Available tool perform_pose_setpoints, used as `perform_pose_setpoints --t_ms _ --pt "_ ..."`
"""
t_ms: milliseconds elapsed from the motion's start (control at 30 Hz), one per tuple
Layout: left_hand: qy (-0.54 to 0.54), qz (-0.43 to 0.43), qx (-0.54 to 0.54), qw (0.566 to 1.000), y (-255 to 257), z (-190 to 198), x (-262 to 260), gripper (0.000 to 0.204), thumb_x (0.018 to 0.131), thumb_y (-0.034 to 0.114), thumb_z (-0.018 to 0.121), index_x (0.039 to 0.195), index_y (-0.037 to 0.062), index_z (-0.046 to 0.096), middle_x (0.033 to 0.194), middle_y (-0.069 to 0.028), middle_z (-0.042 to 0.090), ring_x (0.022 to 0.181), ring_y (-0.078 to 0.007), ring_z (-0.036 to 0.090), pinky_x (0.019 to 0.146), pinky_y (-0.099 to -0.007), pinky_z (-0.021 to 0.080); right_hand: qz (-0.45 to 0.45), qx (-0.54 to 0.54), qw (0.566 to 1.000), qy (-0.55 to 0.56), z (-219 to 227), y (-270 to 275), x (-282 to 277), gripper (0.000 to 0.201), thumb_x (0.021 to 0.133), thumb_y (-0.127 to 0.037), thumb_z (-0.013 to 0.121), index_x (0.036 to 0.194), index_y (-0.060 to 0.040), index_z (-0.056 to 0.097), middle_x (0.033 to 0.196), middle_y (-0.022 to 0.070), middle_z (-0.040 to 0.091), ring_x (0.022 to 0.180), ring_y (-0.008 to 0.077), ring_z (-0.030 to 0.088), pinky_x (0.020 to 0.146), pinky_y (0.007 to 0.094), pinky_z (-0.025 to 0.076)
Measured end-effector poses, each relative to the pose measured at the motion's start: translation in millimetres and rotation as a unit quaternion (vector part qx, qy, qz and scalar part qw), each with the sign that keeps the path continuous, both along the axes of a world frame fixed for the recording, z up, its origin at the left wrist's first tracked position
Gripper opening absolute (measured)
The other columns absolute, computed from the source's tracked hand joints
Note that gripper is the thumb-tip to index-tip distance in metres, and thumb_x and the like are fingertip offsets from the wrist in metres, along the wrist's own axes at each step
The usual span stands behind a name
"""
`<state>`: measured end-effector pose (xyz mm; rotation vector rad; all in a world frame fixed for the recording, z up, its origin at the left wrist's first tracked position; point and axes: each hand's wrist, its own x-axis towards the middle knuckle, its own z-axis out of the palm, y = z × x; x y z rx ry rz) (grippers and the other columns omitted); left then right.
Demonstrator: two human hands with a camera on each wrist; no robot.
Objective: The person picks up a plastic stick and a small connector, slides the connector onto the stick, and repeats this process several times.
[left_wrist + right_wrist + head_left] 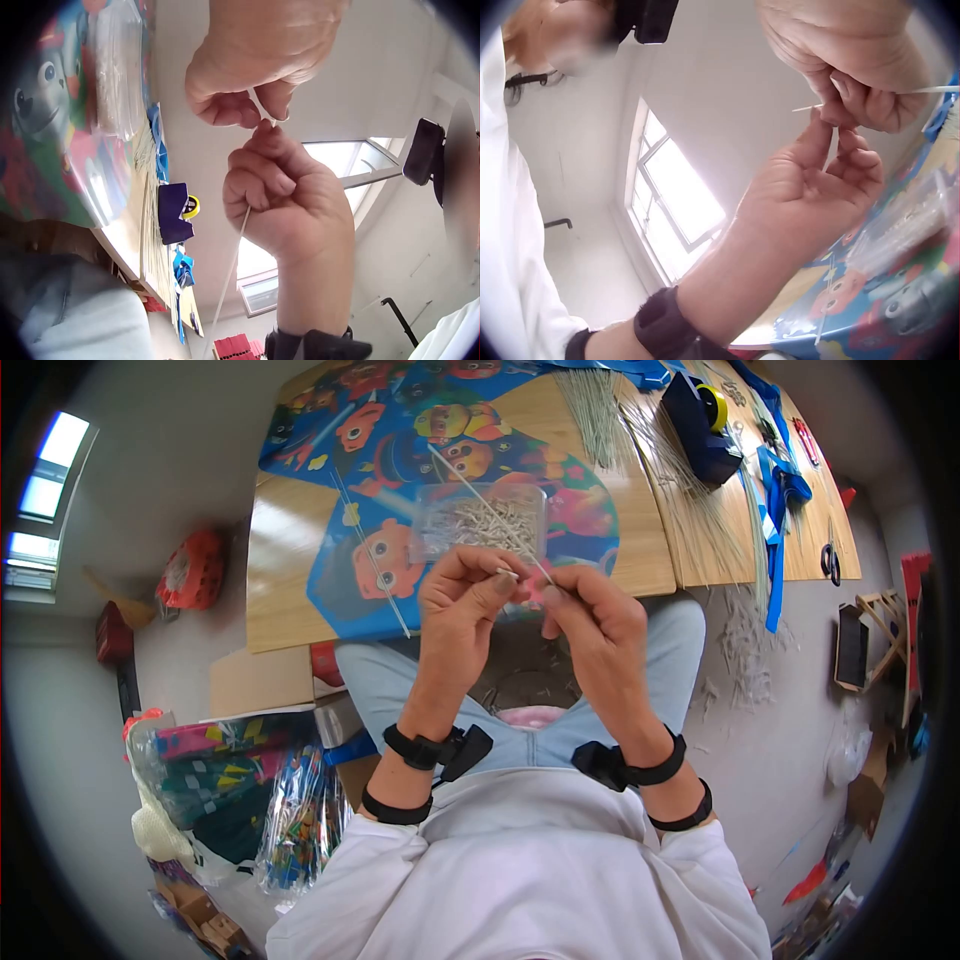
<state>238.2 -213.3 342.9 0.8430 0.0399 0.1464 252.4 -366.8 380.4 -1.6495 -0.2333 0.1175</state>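
Both hands are raised above the lap at the table's edge, fingertips nearly meeting. The left hand (460, 610) pinches a small pale piece (507, 572) between thumb and forefinger. In the right hand (605, 630) is a thin white stick (480, 500), which slants up and left over the box in the head view. The right hand's curled fingers hold this stick (229, 274) in the left wrist view, and its thin tip (804, 110) shows near the fingertips in the right wrist view. Behind the hands lies a clear box (545, 510) of small pale pieces (480, 525).
A printed blue sheet (345, 600) covers part of the wooden table (280, 540). Bundles of thin sticks (590, 420), a tape dispenser (690, 435), blue ribbon (775, 550) and scissors (830, 560) lie at the right. Wrapped packages (305, 810) stand at the lower left.
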Motion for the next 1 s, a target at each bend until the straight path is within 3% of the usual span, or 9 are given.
perform_pose_setpoints --t_ms 67,200,500,600,700,1000 --pt "0.007 0.013 0.006 1.000 15 0 0 0.007 0.091 0.003 0.068 0.096 0.0021 0.063 0.094 -0.0116 0.069 0.078 -0.0161 0.065 0.072 -0.0271 0.054 -0.010 -0.076 0.993 -0.085 8 -9 -5 0.022 0.091 0.004 0.058 0.109 -0.0012 0.069 0.070 0.0073 0.060 0.060 0.0138 0.056 0.057 0.0273 0.045" --pt "0.017 0.029 -0.004 0.999 37 -7 0 0.009 0.090 0.000 0.068 0.098 0.0030 0.065 0.094 -0.0117 0.068 0.078 -0.0167 0.064 0.069 -0.0288 0.053 0.041 -0.144 0.979 -0.135 1 -36 -11 0.041 0.086 0.012 0.056 0.122 -0.0046 0.068 0.072 0.0093 0.059 0.060 0.0183 0.056 0.056 0.0288 0.046" --pt "0.034 0.048 -0.010 0.998 40 -9 0 0.011 0.089 -0.002 0.068 0.099 0.0019 0.068 0.094 -0.0111 0.069 0.078 -0.0166 0.064 0.067 -0.0282 0.052 0.033 -0.176 0.972 -0.152 -4 -44 -21 0.043 0.082 0.014 0.057 0.118 -0.0047 0.071 0.068 0.0097 0.056 0.058 0.0198 0.055 0.054 0.0290 0.044" --pt "0.029 0.050 -0.008 0.998 41 -10 0 0.011 0.089 -0.002 0.068 0.100 0.0017 0.068 0.094 -0.0110 0.069 0.079 -0.0163 0.064 0.067 -0.0280 0.052 0.040 -0.192 0.968 -0.158 -5 -46 -22 0.038 0.086 0.012 0.056 0.119 -0.0032 0.070 0.069 0.0058 0.053 0.058 0.0136 0.052 0.054 0.0260 0.043" --pt "0.021 0.052 -0.005 0.998 41 -10 0 0.012 0.089 -0.001 0.069 0.101 0.0007 0.068 0.093 -0.0112 0.070 0.079 -0.0164 0.065 0.067 -0.0275 0.053 0.029 -0.177 0.971 -0.155 -6 -46 -23 0.043 0.080 0.014 0.058 0.117 -0.0044 0.071 0.068 0.0107 0.056 0.057 0.0207 0.056 0.054 0.0292 0.044" --pt "0.022 0.053 0.001 0.998 43 -10 1 0.013 0.089 0.002 0.070 0.102 -0.0012 0.067 0.090 -0.0118 0.071 0.078 -0.0162 0.067 0.068 -0.0262 0.055 0.026 -0.161 0.977 -0.137 -7 -46 -24 0.043 0.080 0.015 0.058 0.117 -0.0036 0.071 0.069 0.0106 0.057 0.058 0.0210 0.056 0.055 0.0293 0.044"
